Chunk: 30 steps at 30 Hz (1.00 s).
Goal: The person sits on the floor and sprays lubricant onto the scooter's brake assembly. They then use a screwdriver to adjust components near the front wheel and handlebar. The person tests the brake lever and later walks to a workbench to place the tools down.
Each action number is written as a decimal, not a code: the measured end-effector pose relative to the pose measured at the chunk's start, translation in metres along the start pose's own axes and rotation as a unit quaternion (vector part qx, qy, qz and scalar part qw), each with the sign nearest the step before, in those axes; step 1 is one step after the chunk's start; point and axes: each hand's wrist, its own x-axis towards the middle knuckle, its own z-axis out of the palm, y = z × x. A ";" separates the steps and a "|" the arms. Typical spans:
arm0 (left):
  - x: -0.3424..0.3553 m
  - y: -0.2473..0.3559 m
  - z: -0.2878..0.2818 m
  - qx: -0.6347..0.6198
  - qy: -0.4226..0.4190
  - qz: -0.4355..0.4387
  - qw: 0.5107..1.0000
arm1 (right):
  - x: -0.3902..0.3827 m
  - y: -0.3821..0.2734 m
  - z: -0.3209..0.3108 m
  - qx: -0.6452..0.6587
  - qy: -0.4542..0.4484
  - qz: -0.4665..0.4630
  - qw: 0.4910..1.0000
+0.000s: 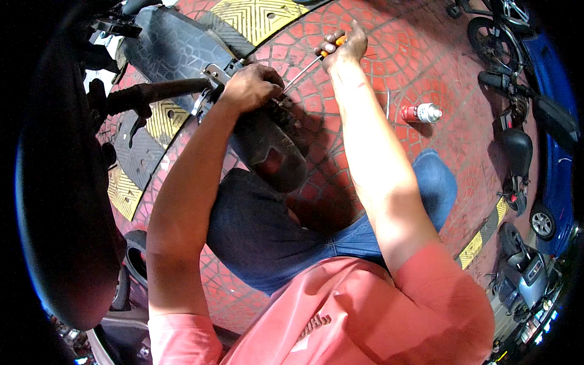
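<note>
My right hand (348, 50) is closed around the orange handle of a screwdriver (304, 74). Its long thin shaft slants down to the left, and its tip ends beside the fingers of my left hand (252, 87). That hand rests with curled fingers on the dark mechanism of a kick scooter, between its patterned deck (176, 45) and a black rounded mudguard (274, 152). What lies under the left fingers is hidden. The mudguard reaches back to just above my knees. A black stem (158, 91) juts left from the metal joint next to my left wrist.
A red and white spray can (420, 113) lies on the red patterned floor, right of my forearm, near a thin metal rod (388, 104). Yellow and black ramp strips (258, 18) cross behind the scooter. A long black seat (67, 201) looms left; parked motorbikes (517, 146) and a blue car (556, 182) stand right.
</note>
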 end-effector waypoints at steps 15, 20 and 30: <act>0.001 -0.007 0.003 0.050 0.025 -0.010 0.998 | 0.003 0.005 -0.017 -0.450 -0.094 -0.409 0.788; -0.006 0.002 0.000 0.051 0.028 -0.018 0.998 | -0.003 -0.007 -0.006 -0.567 -0.062 -0.376 0.730; -0.001 0.004 0.004 0.104 0.048 -0.013 0.993 | 0.005 -0.020 -0.003 -0.667 -0.036 -0.363 0.650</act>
